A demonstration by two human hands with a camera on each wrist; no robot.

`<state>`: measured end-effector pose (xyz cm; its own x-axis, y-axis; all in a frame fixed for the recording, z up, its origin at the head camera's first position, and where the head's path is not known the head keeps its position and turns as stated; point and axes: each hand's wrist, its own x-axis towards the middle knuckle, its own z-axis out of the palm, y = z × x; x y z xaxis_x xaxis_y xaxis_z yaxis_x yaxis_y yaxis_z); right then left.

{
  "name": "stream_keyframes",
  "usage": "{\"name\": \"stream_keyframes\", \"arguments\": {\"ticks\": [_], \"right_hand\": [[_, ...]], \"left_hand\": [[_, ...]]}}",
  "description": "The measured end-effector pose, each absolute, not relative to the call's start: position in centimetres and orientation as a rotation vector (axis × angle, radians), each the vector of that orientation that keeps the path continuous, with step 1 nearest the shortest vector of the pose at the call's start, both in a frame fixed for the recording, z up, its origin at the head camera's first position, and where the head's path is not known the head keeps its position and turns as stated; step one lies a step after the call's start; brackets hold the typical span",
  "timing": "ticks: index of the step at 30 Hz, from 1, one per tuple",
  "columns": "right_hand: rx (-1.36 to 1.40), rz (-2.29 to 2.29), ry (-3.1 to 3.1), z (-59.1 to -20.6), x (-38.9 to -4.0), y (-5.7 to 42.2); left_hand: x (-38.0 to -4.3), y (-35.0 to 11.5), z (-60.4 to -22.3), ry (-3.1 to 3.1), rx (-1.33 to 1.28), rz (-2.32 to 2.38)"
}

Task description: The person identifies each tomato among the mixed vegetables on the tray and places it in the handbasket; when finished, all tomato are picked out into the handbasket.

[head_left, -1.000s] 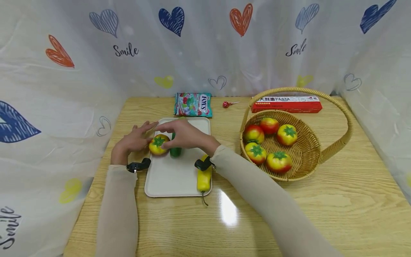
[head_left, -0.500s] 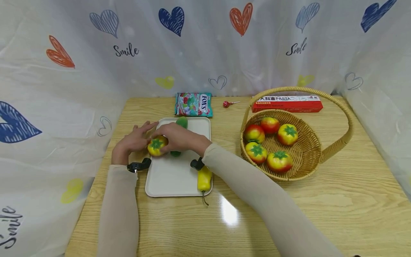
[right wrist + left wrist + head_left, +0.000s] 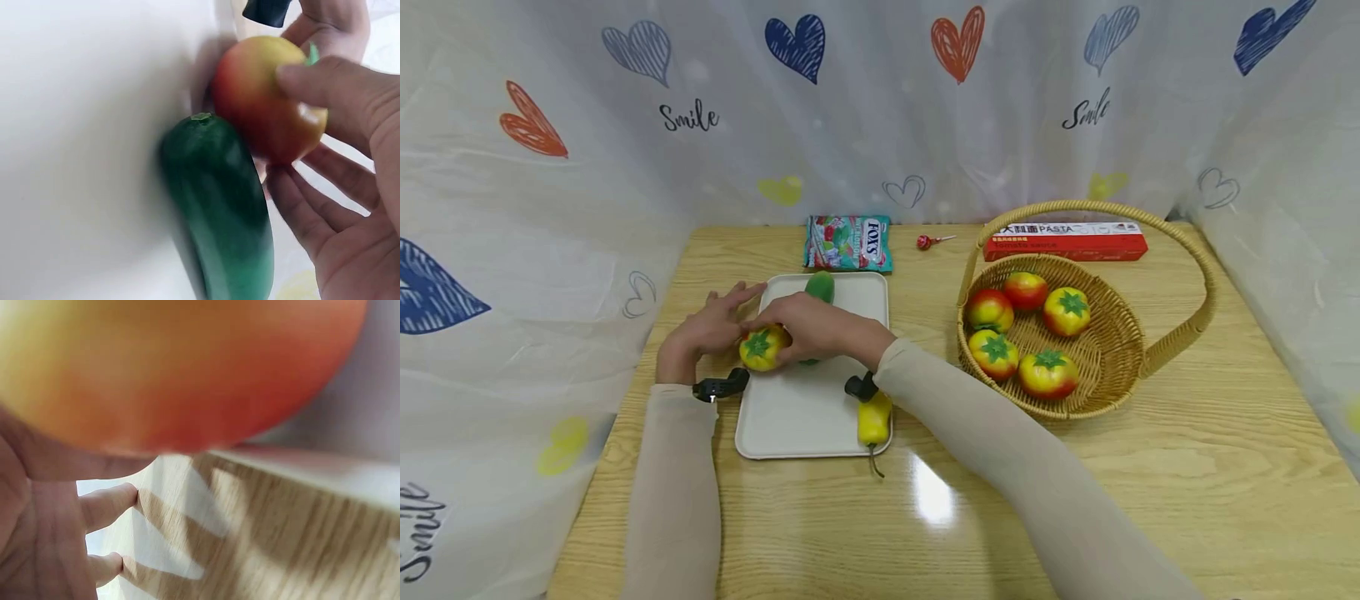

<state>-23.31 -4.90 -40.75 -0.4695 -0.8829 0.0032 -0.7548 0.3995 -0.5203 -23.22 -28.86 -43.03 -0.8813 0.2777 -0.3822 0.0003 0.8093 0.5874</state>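
Observation:
A yellow and red toy tomato (image 3: 762, 348) with a green leaf top is at the left edge of a white tray (image 3: 797, 421). My right hand (image 3: 811, 325) grips it between thumb and fingers, as the right wrist view shows. Beside it, my left hand (image 3: 703, 332) has its fingers spread on the wooden table, with the tomato against or very near its thumb side. A dark green cucumber (image 3: 219, 194) lies on the tray under my right hand, its middle hidden in the head view. At the tray's lower right lies a yellow pepper (image 3: 873, 422), partly covered by my right wrist camera.
To the right stands a wicker basket (image 3: 1105, 367) with a tall handle, holding several similar tomatoes. Behind the tray are a teal FOX'S candy bag (image 3: 847, 243) and a red lollipop (image 3: 924, 242). A red pasta box (image 3: 1075, 243) lies behind the basket.
My right hand has moved left and closed around the tomato, which has shifted slightly left. The cucumber's far end has come into sight. My left hand stays nearly still.

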Motion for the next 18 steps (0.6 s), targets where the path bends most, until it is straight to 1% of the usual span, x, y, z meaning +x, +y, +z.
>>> {"name": "stream_keyframes", "arguments": {"ticks": [4, 8, 13, 18], "right_hand": [[-1.421, -0.729, 2.397, -40.2, -22.9, -4.3], [-1.385, -0.883, 2.393, -38.8, -21.5, -2.0], [-1.314, -1.134, 2.427, -37.1, -18.5, 3.9], [-1.124, -1.327, 2.490, -36.7, -15.6, 11.6]], "left_hand": [[-23.4, -29.0, -43.2, 2.522, 0.213, 0.848], [-23.6, -29.0, -43.6, 2.521, 0.213, 0.844], [-23.7, -29.0, -43.7, 2.531, 0.204, 0.826], [-23.4, -29.0, -43.6, 2.528, 0.225, 0.852]]}}
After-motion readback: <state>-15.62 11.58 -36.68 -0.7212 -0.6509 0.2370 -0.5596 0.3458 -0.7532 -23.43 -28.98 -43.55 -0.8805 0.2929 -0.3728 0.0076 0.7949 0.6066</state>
